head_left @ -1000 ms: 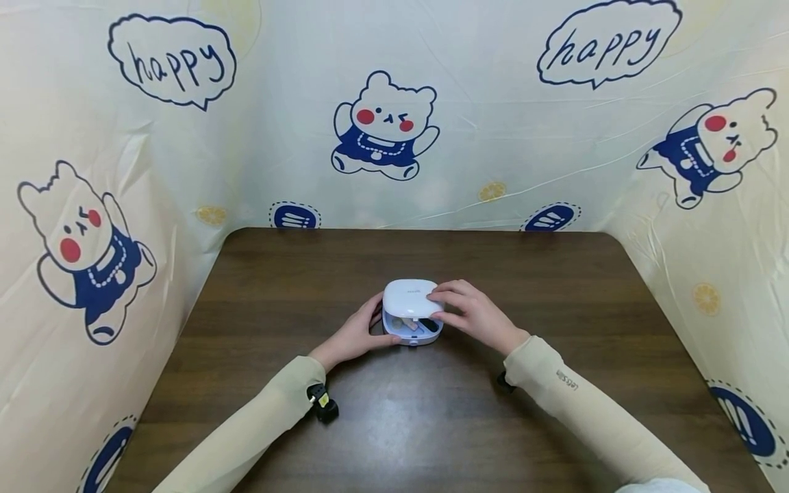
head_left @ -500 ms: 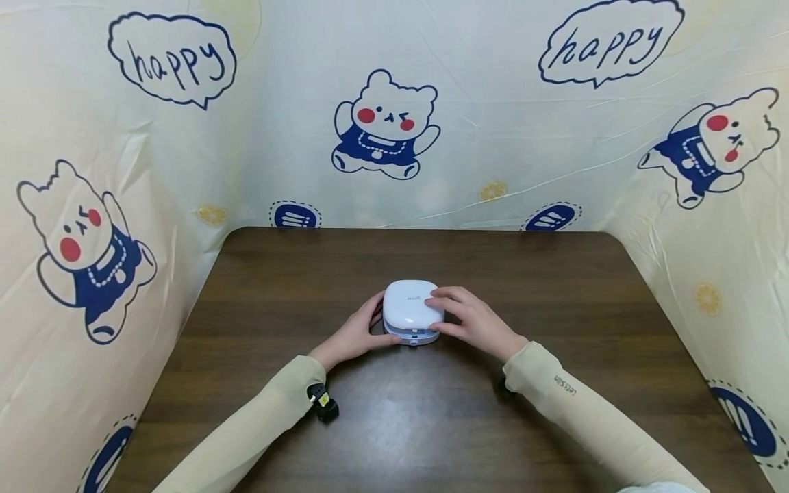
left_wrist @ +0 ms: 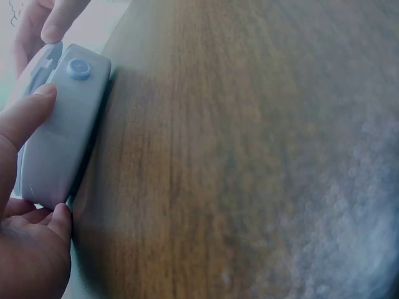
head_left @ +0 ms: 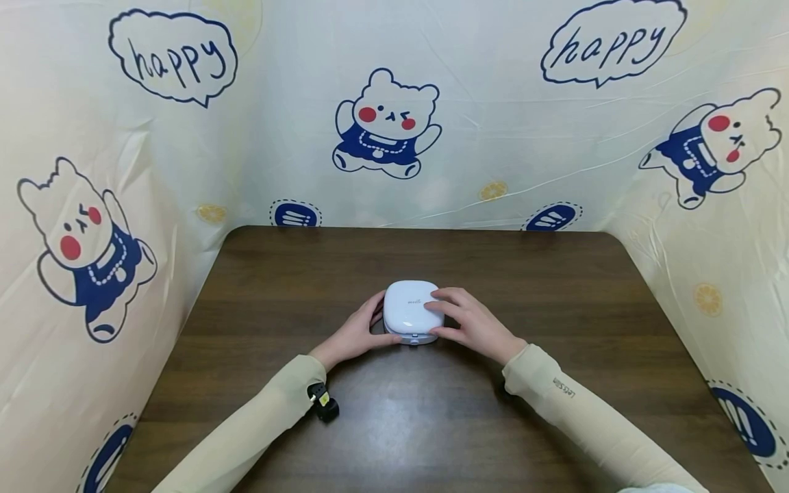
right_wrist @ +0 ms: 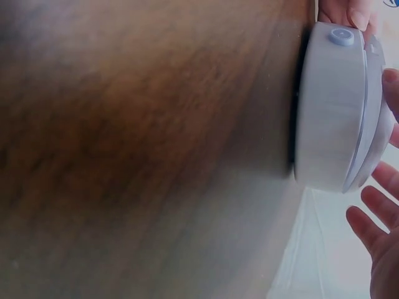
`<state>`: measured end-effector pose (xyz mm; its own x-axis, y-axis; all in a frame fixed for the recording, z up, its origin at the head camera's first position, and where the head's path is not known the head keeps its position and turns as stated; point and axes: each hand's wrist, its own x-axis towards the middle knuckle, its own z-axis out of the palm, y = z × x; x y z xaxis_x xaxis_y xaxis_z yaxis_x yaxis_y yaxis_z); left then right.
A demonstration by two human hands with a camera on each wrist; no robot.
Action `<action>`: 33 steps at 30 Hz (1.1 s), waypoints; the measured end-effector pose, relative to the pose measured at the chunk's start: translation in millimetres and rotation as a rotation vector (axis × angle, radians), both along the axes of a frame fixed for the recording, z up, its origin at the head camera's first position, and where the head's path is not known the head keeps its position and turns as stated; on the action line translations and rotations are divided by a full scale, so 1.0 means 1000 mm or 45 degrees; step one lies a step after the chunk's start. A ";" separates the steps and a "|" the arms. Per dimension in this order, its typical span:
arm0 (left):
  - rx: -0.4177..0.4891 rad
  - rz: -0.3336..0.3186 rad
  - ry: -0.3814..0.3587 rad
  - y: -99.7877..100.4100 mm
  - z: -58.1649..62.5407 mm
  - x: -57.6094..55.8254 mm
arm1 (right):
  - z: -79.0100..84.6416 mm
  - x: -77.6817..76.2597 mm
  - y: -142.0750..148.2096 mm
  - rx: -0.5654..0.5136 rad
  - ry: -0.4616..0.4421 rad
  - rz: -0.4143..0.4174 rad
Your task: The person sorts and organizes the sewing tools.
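Observation:
A small white case [head_left: 420, 339] with rounded corners lies near the middle of the table. Its hinged lid [head_left: 408, 305] is almost down, with a narrow gap along the rim. A round button [left_wrist: 79, 68] sits on the front of the base in the left wrist view. My left hand [head_left: 356, 334] grips the base, thumb at the front and fingers round the left side. With thumb and fingertips, my right hand [head_left: 477, 322] holds the lid's right side; in the right wrist view its other fingers [right_wrist: 368, 227] are spread beside the case. The inside is hidden.
The dark wooden table [head_left: 394, 424] extends on all sides of the case. A printed cloth [head_left: 296, 137] with bears and lettering hangs behind it and at both sides. A black strapped device [head_left: 324, 404] sits at my left wrist.
The lid has come down from a wide gap, which showed small things inside including a dark one, to nearly meeting the base. My right hand lowered with it; my left hand stayed put.

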<state>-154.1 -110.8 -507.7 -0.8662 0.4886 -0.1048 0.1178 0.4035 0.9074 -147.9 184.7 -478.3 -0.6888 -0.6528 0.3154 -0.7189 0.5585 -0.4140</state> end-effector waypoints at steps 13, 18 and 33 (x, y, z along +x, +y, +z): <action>-0.017 0.006 -0.010 -0.001 0.000 0.000 | -0.004 0.000 -0.001 0.007 0.025 -0.003; -0.010 0.003 -0.015 0.000 0.000 0.001 | -0.004 0.001 -0.002 0.023 -0.029 -0.030; -0.016 0.007 -0.005 0.000 0.002 0.001 | -0.007 -0.013 -0.010 0.071 -0.432 -0.094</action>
